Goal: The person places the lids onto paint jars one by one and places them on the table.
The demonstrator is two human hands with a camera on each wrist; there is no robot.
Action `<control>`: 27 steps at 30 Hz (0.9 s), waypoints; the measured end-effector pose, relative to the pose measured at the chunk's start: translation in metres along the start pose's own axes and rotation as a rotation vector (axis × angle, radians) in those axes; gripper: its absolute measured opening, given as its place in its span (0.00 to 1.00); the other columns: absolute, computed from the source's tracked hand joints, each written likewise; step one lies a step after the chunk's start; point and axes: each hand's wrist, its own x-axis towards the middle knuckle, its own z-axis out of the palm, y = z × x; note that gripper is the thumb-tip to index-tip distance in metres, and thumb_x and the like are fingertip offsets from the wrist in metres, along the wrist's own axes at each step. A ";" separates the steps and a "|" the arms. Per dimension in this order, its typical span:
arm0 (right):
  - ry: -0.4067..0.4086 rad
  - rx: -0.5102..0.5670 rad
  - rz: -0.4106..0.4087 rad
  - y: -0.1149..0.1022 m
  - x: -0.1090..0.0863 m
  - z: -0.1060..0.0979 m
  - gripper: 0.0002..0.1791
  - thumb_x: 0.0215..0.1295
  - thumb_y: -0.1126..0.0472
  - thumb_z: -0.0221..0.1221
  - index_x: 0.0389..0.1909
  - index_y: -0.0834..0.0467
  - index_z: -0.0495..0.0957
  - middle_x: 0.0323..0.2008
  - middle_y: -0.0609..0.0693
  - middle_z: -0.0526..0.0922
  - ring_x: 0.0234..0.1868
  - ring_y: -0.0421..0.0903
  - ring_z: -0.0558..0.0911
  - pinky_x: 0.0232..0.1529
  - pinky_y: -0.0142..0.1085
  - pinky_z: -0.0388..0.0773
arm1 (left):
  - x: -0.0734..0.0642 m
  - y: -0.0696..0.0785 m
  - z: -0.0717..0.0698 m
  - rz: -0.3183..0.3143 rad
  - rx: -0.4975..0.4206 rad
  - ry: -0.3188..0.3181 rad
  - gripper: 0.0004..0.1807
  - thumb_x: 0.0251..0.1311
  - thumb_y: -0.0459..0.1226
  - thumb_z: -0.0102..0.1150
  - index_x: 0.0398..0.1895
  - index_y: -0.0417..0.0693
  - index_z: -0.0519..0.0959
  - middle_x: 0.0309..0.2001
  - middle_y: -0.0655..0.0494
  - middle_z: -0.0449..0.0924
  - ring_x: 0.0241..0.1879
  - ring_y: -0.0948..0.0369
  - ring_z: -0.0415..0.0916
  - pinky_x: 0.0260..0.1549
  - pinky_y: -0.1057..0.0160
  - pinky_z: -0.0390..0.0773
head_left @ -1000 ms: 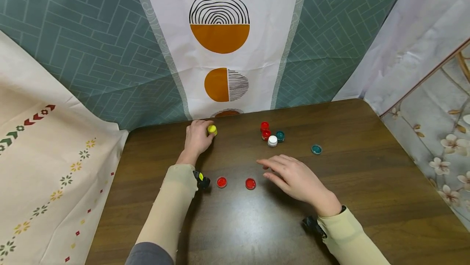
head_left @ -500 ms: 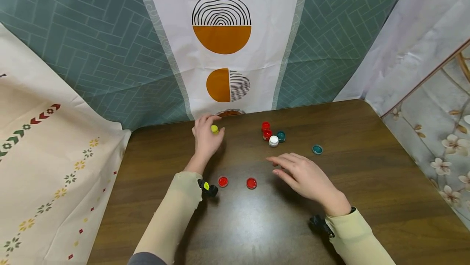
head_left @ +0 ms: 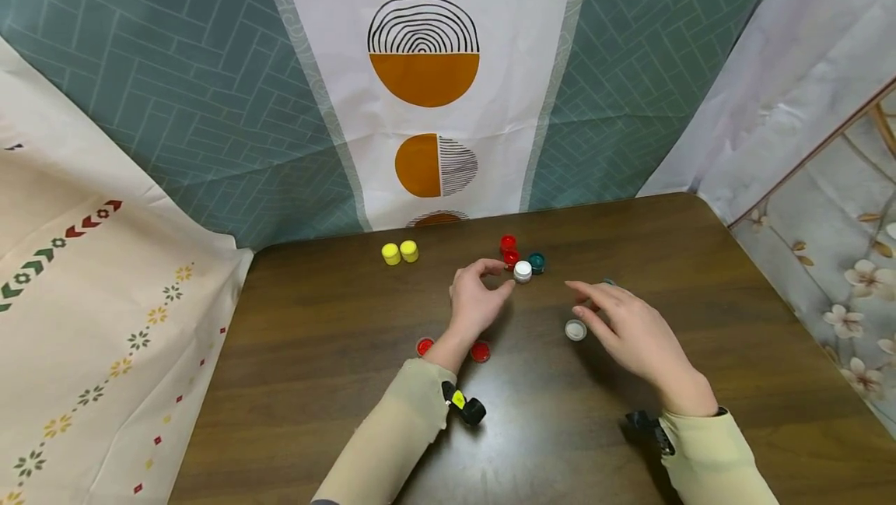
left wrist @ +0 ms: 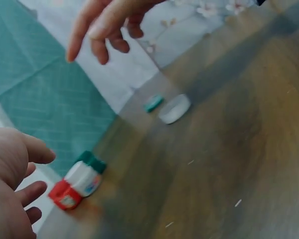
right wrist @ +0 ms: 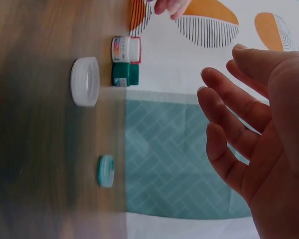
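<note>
While the left hand (head_left: 477, 301) hangs just left of the white jar (head_left: 522, 271), its thumb and fingers are spread wide, with nothing between them. The right hand (head_left: 638, 331) is raised above the right part of the table (head_left: 301, 349), its fingers loosely bent, the thumb standing apart from them, and it holds nothing. Just left of its thumb, the white lid (head_left: 575, 330) lies on the wood, nearer than the white jar and to its right; both wrist views show it apart from either hand. Mostly hidden behind the right hand in the head view, the teal lid (right wrist: 106, 171) lies farther off than the white one. Around the white jar stand others: the teal jar (head_left: 537, 261) just beside it on the far right, and two red jars (head_left: 509, 243) on its far left, one beyond the other. Whether these touch one another is hard to tell. Well to the left, near the far edge, two yellow jars (head_left: 409, 251) stand side by side. On the near side are two red lids (head_left: 480, 352), one right of the left wrist, the other partly covered by it.
</note>
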 end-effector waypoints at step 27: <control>0.036 0.046 -0.085 -0.001 -0.008 0.008 0.27 0.69 0.64 0.71 0.68 0.51 0.82 0.55 0.44 0.86 0.39 0.38 0.84 0.38 0.43 0.83 | 0.006 0.007 0.071 -0.263 0.308 0.190 0.25 0.55 0.54 0.81 0.50 0.52 0.88 0.48 0.52 0.84 0.55 0.48 0.71 0.53 0.41 0.63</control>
